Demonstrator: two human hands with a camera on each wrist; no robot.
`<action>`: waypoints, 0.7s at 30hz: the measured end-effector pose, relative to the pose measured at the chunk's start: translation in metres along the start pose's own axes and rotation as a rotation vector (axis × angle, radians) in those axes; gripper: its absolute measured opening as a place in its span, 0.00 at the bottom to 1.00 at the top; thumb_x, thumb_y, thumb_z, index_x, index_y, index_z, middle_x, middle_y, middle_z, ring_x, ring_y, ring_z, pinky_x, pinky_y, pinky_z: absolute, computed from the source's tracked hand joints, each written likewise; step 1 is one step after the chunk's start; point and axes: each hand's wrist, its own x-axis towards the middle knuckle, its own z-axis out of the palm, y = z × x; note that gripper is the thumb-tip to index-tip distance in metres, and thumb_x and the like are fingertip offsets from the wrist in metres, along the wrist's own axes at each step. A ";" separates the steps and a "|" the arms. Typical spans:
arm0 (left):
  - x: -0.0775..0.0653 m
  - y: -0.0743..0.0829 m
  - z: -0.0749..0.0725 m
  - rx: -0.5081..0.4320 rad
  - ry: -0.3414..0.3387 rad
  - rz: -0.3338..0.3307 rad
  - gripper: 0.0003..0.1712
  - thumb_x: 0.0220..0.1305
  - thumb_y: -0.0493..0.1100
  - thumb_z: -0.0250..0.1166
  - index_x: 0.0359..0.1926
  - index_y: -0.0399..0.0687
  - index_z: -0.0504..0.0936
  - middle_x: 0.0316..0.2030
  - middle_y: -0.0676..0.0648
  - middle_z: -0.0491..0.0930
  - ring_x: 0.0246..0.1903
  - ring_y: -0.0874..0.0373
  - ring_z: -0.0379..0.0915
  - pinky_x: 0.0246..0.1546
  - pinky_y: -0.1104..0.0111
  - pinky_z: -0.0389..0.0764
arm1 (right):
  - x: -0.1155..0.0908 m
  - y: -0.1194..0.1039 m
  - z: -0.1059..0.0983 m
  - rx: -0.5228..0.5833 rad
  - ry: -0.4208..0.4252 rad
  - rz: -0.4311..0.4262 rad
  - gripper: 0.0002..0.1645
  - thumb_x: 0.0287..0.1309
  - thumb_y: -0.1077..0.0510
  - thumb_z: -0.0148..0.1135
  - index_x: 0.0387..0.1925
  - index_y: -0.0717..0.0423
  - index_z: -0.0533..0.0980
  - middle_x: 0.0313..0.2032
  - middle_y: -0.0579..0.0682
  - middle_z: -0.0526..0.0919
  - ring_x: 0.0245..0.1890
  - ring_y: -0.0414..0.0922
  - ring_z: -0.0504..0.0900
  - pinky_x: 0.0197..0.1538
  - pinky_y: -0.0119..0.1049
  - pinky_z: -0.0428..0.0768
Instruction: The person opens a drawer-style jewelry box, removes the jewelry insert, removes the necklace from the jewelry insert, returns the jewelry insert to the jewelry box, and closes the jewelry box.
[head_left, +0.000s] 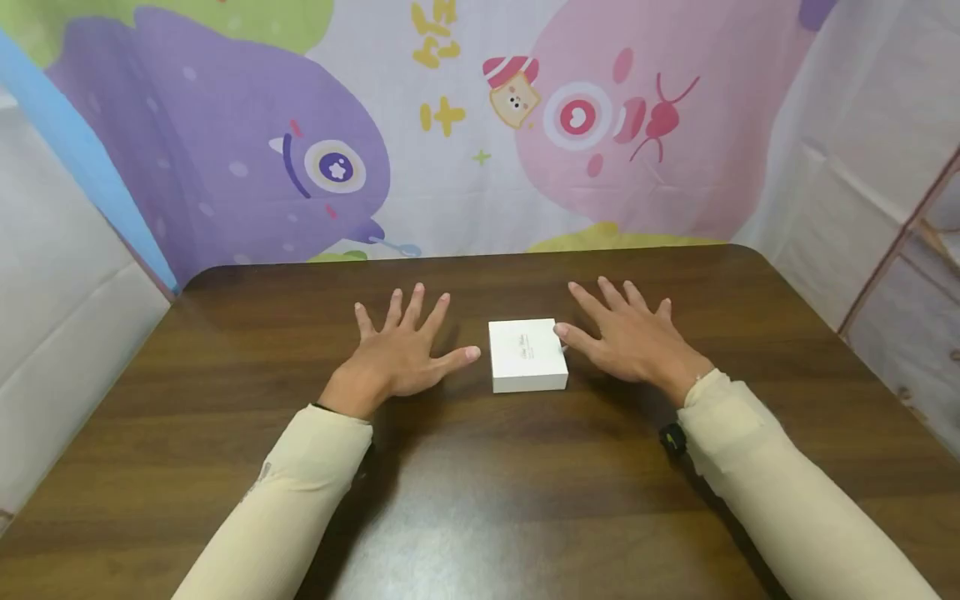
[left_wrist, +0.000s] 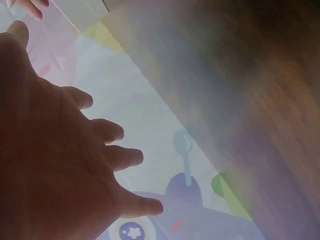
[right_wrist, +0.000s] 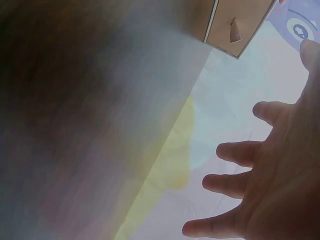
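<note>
A flat white square box [head_left: 527,357] with small printed lettering on its lid lies on the brown table. To its left my left hand [head_left: 397,350] hovers with all fingers spread, the thumb pointing toward the box. On the other side my right hand [head_left: 626,337] is spread too, its thumb tip overlapping the box's right edge in the head view. Neither hand holds anything. In the right wrist view the box's side [right_wrist: 237,30] shows a small pull tab [right_wrist: 235,32]. The left wrist view catches only a corner of the box [left_wrist: 82,12].
The dark wood-grain table [head_left: 480,500] has rounded far corners. Behind it hangs a cloth [head_left: 465,200] printed with a purple and a pink cartoon creature. Pale sheets [head_left: 67,333] hang at the left and right sides.
</note>
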 end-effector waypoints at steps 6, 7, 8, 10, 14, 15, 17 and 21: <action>0.004 0.000 0.001 -0.020 0.050 0.067 0.55 0.62 0.84 0.33 0.81 0.61 0.37 0.79 0.43 0.32 0.76 0.40 0.29 0.63 0.31 0.23 | 0.003 -0.001 -0.007 -0.014 0.003 -0.002 0.53 0.60 0.15 0.29 0.80 0.30 0.41 0.78 0.60 0.45 0.75 0.67 0.44 0.61 0.79 0.40; 0.004 0.001 0.000 -0.021 0.056 0.076 0.55 0.63 0.84 0.33 0.81 0.62 0.38 0.79 0.43 0.33 0.77 0.40 0.30 0.63 0.31 0.24 | 0.003 -0.001 -0.008 -0.016 0.008 -0.005 0.52 0.60 0.15 0.29 0.80 0.30 0.41 0.78 0.60 0.45 0.75 0.67 0.45 0.62 0.79 0.40; 0.005 0.001 0.000 -0.022 0.058 0.082 0.54 0.63 0.83 0.34 0.81 0.62 0.38 0.79 0.43 0.33 0.77 0.40 0.30 0.63 0.31 0.24 | 0.004 -0.001 -0.010 -0.020 0.013 -0.009 0.52 0.60 0.15 0.29 0.80 0.30 0.41 0.78 0.60 0.46 0.75 0.66 0.46 0.62 0.79 0.41; 0.004 0.001 -0.001 -0.020 0.052 0.084 0.53 0.64 0.83 0.33 0.81 0.64 0.38 0.79 0.43 0.33 0.77 0.41 0.30 0.64 0.31 0.25 | 0.005 -0.003 -0.011 -0.020 0.017 -0.015 0.52 0.61 0.16 0.29 0.80 0.30 0.41 0.78 0.59 0.47 0.75 0.66 0.47 0.62 0.78 0.42; 0.002 0.001 0.001 -0.016 0.038 0.079 0.53 0.64 0.82 0.33 0.81 0.63 0.38 0.79 0.43 0.34 0.77 0.41 0.31 0.64 0.31 0.27 | 0.006 -0.006 -0.010 -0.012 0.008 -0.027 0.51 0.62 0.17 0.29 0.80 0.32 0.43 0.77 0.60 0.50 0.74 0.65 0.51 0.63 0.77 0.44; 0.001 0.000 0.001 -0.018 0.038 0.082 0.53 0.65 0.82 0.33 0.81 0.62 0.38 0.79 0.42 0.35 0.77 0.41 0.31 0.64 0.31 0.27 | 0.006 -0.007 -0.009 -0.010 0.004 -0.026 0.51 0.62 0.17 0.29 0.80 0.33 0.43 0.77 0.60 0.51 0.74 0.65 0.52 0.63 0.77 0.44; 0.000 0.000 0.002 -0.020 0.040 0.087 0.52 0.65 0.82 0.34 0.81 0.61 0.39 0.79 0.42 0.36 0.77 0.42 0.33 0.65 0.31 0.28 | 0.005 -0.008 -0.007 -0.014 -0.003 -0.024 0.51 0.63 0.17 0.28 0.80 0.34 0.44 0.76 0.61 0.53 0.73 0.64 0.54 0.63 0.76 0.46; -0.001 0.001 0.005 -0.037 0.042 0.097 0.52 0.66 0.81 0.34 0.81 0.60 0.41 0.79 0.42 0.38 0.77 0.42 0.34 0.65 0.33 0.27 | 0.003 -0.007 -0.002 -0.020 -0.012 -0.016 0.51 0.63 0.18 0.28 0.80 0.36 0.44 0.75 0.62 0.56 0.72 0.65 0.57 0.63 0.75 0.47</action>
